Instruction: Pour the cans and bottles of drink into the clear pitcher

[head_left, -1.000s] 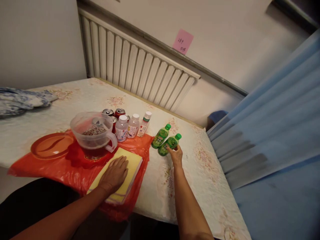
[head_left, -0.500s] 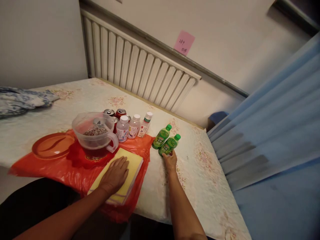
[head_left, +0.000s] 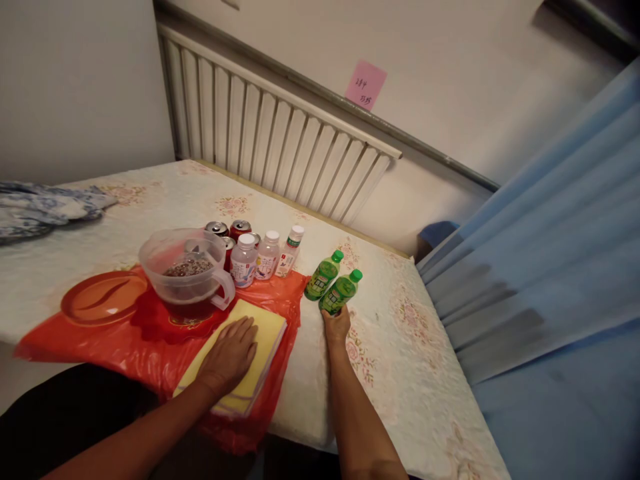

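My left hand [head_left: 231,355] lies flat, fingers stretched, on a folded yellow cloth [head_left: 267,328]. Under the cloth spreads a red plastic bag [head_left: 283,293]. My right hand [head_left: 337,327] grips the lower part of a green drink bottle [head_left: 341,291], which stands slightly tilted in view. Just left of it is a second green bottle [head_left: 323,277], close beside the first. Left of the cloth, a clear plastic jug [head_left: 183,267] with dark, foamy liquid stands on a red scalloped dish [head_left: 145,320]. An orange-brown lid [head_left: 103,298] lies beside it.
Behind the jug stand several drink cans [head_left: 241,230] and white-capped bottles [head_left: 244,261]. A patterned cloth bundle [head_left: 45,208] lies at the far left. A radiator [head_left: 280,133] runs along the table's back edge, and a blue curtain [head_left: 520,267] hangs at the right.
The gripped green bottle has shifted very slightly right, with my right hand around its base. My left hand stays flat on the cloth. The view has moved a little.
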A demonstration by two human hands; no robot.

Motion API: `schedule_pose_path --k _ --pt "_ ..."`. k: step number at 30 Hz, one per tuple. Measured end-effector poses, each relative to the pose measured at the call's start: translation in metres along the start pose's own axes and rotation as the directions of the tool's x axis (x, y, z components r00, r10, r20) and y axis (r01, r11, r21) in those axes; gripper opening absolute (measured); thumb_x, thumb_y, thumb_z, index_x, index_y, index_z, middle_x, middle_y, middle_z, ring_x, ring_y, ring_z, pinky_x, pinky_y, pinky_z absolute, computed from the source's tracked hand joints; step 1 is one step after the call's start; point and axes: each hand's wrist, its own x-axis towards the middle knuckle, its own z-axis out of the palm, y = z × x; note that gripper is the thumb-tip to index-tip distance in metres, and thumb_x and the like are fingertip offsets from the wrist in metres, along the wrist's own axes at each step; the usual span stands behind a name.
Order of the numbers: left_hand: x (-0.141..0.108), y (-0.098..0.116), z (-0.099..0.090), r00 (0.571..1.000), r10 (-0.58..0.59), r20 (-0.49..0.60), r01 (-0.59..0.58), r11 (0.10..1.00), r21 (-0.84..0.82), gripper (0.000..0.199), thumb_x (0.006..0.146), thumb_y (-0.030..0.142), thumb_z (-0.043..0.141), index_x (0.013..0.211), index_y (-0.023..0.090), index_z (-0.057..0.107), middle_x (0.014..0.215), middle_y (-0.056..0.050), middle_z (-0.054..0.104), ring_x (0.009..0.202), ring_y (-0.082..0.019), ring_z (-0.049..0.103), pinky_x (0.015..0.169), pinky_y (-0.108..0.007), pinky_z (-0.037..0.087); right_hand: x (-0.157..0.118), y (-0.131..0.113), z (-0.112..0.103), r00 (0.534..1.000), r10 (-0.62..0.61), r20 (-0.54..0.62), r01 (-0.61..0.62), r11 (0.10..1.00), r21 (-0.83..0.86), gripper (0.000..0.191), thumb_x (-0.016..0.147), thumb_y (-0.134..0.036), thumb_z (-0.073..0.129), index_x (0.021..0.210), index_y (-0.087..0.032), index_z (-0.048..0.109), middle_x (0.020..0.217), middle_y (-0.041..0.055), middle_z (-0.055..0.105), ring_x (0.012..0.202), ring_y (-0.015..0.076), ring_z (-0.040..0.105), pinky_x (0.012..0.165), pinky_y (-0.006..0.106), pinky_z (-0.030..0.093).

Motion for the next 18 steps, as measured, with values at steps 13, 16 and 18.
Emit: schedule_pose_path --k 13,16,18 --pt "-0.0006 -0.0015 0.0016 1.0 -0.007 -0.01 0.006 1.0 -0.029 0.036 0.096 0.028 0.045 0.123 0.017 0.066 0.138 -0.016 0.065 0.134 -0.031 0.055 0.113 -0.052 0.043 0.0055 0.0055 0.0032 1.0 -0.028 0.012 0.028 0.999 -0.017 0.048 0.064 -0.042 0.07 0.105 -0.018 0.067 0.095 0.0087 0.075 0.086 0.0256 0.065 0.075 0.033 0.049" --pt "-0.001 -0.0018 0.0017 1.0 -0.002 -0.01 0.002 1.0 -0.021 0.036 0.096 0.028 0.044 0.123 0.017 0.066 0.138 -0.016 0.065 0.134 -0.03 0.055 0.113 -0.051 0.043 0.0052 0.0069 0.0036 1.0 -0.025 0.01 0.025 0.999 -0.026 0.049 0.064 -0.042 0.07 0.106 -0.018 0.066 0.095 0.0084 0.074 0.086 0.0259 0.065 0.076 0.033 0.049" --pt "-0.0012 -0.002 0.0018 1.0 0.001 -0.006 -0.001 1.0 -0.013 0.037 0.097 0.028 0.044 0.123 0.017 0.066 0.138 -0.015 0.065 0.134 -0.03 0.055 0.113 -0.051 0.043 0.0049 0.0071 0.0036 1.0 -0.022 0.006 0.022 0.999 -0.032 0.049 0.064 -0.041 0.071 0.107 -0.019 0.066 0.094 0.0081 0.074 0.086 0.0261 0.065 0.076 0.033 0.049"
